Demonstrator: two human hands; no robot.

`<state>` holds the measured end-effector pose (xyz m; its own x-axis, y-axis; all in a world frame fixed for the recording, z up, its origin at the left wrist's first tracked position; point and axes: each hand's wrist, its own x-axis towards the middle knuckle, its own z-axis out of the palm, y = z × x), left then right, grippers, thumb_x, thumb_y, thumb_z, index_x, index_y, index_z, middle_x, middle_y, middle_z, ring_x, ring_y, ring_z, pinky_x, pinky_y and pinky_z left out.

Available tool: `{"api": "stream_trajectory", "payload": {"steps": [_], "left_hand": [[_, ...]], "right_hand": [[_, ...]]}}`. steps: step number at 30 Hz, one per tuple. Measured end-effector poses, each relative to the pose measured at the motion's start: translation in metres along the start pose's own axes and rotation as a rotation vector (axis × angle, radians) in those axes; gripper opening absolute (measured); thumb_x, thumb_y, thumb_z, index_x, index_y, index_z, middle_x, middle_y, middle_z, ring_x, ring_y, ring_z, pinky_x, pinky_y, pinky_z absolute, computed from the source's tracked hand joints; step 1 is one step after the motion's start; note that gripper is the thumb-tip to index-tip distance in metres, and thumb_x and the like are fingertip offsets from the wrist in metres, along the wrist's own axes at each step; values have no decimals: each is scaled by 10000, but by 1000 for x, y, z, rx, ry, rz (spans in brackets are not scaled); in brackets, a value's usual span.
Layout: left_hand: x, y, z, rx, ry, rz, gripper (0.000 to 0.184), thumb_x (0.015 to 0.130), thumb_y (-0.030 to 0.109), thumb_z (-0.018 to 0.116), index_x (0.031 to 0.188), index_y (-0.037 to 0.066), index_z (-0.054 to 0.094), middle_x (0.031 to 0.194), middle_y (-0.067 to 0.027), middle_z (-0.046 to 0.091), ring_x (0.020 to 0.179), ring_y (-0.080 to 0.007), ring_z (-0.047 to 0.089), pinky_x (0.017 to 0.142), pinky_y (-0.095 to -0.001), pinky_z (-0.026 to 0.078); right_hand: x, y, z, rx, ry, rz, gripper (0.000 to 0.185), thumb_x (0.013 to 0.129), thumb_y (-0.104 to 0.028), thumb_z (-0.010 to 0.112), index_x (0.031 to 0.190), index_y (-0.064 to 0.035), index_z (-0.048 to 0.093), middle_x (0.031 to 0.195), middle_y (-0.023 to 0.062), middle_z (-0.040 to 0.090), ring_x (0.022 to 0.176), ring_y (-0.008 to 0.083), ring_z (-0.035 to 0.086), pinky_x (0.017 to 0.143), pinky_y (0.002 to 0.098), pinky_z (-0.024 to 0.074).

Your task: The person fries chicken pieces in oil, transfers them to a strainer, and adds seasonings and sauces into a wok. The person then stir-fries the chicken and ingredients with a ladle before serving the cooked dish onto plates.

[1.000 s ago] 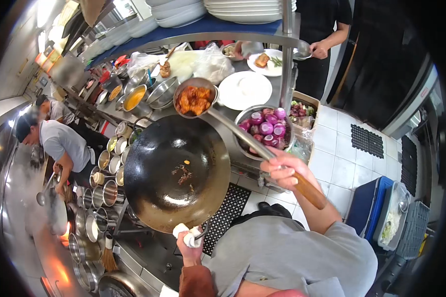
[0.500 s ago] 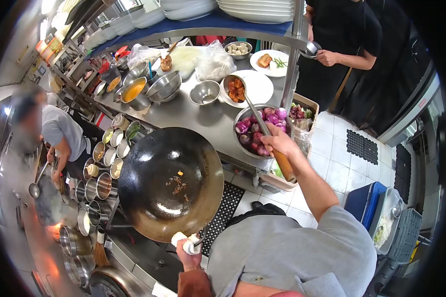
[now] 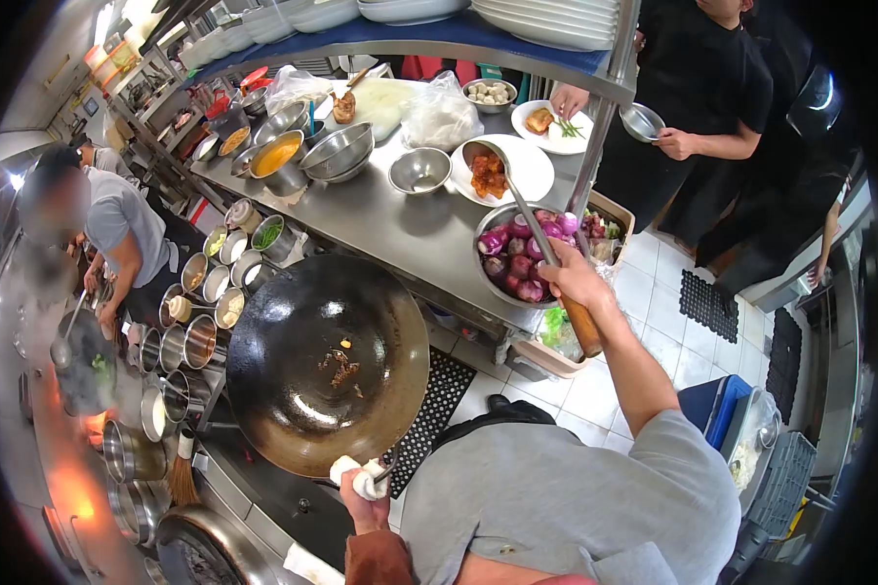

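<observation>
My left hand is closed round a folded white cloth on the handle of a large black wok, held tilted towards the counter. A few browned scraps lie inside the wok. In my right hand is a ladle, gripped near its wooden handle. The ladle's bowl is tipped over a white plate, with glossy red-brown food pieces at its lip; how much rests on the plate I cannot tell. Beneath the ladle's shaft is a metal bowl of peeled red onions.
An empty metal bowl stands left of the plate. Behind it a co-worker's hand reaches over another plate with food and green beans. A post rises near my ladle. Another person works over a flaming stove at left.
My view has shifted a little. The co-worker's hand has come over the plate with green beans. The food pieces sit lower at the ladle's lip. Both my hands keep their hold.
</observation>
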<state>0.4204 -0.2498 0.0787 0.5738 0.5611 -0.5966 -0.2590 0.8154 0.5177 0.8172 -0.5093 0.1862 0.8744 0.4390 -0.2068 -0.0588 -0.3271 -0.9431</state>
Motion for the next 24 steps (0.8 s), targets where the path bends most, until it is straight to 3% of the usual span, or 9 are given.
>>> {"api": "stream_trajectory", "payload": {"steps": [5,13,18,20,24], "left_hand": [[-2,4,-1,22,37,4,100,812,147,475,807,48,488,760,-121,594,703,-267,630,653,-372,564],[6,9,-14,-5,-36,-15,110,814,136,472,845,38,510,811,-124,613,745,-283,635,728,-394,556],[1,9,4,-6,33,-5,85,798,130,485,801,50,515,775,-121,610,736,-276,634,703,-382,551],[-1,7,8,-18,16,-9,80,792,129,490,789,53,515,763,-120,609,730,-273,634,692,-377,549],[-4,6,11,3,46,12,87,792,139,495,787,53,514,749,-119,611,707,-263,635,657,-362,549]], "right_hand": [[0,6,-10,-41,11,-7,605,796,-91,577,1360,10,383,639,44,513,492,125,493,438,302,435],[-4,9,-18,28,35,5,582,794,-88,585,1337,18,404,642,36,512,484,125,490,423,298,415],[-9,4,-21,59,40,9,551,796,-80,579,1318,1,423,647,26,510,475,114,485,407,278,399],[-9,0,-29,210,-4,45,520,791,-67,576,1292,-16,444,649,12,504,470,97,479,401,262,394],[-9,-3,-29,149,8,14,495,793,-59,571,1274,-27,455,640,0,483,459,89,467,393,255,388]]}}
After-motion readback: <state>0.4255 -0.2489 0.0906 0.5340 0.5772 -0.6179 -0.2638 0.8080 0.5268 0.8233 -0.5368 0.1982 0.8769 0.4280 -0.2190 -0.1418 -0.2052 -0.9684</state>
